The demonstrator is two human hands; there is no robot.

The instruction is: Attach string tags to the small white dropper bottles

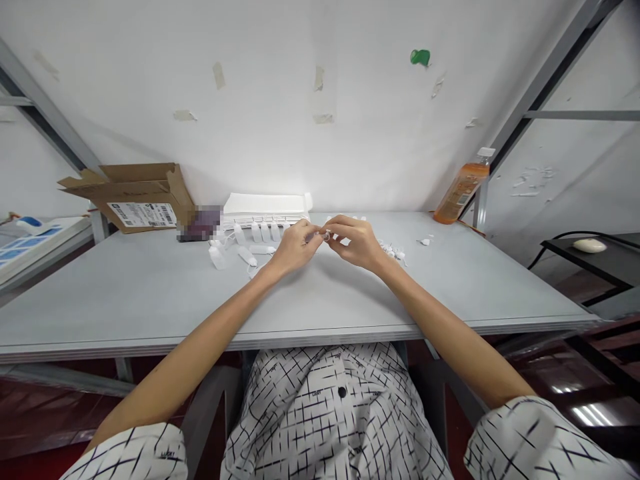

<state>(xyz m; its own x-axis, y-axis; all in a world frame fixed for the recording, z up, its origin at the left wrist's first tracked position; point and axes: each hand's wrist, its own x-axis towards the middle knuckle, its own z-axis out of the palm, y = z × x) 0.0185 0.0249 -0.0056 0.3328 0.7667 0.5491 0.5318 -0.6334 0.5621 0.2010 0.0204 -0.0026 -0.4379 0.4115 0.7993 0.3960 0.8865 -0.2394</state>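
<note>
Took as landmark the white stack [267, 202], set at the back of the grey table [165, 293], against the white wall [270, 147].

Found just in front and to the right of the stack: left hand [297, 245] and right hand [356, 244], joined at the fingertips. Pinched by both, at the same front-right side of the stack: one small white piece [327, 235], partly hidden by fingers. Could not tell its full shape.

Listed directly before the stack: small white bottles [257, 231], stood upright in a row. Entered at its front left: further white bottles [247, 256], some laid flat.

Noted right of the stack: a loose cluster of little white parts [393, 251]; farther right, a single white part [425, 242]; farthest right, an orange drink bottle [461, 193], white-capped.

Recorded just left of the stack: a dark item [200, 225], blurred; farther left, an open cardboard box [143, 190], labelled.

Logged high above and right of the stack: a green scrap [421, 57], fixed to the wall.
</note>
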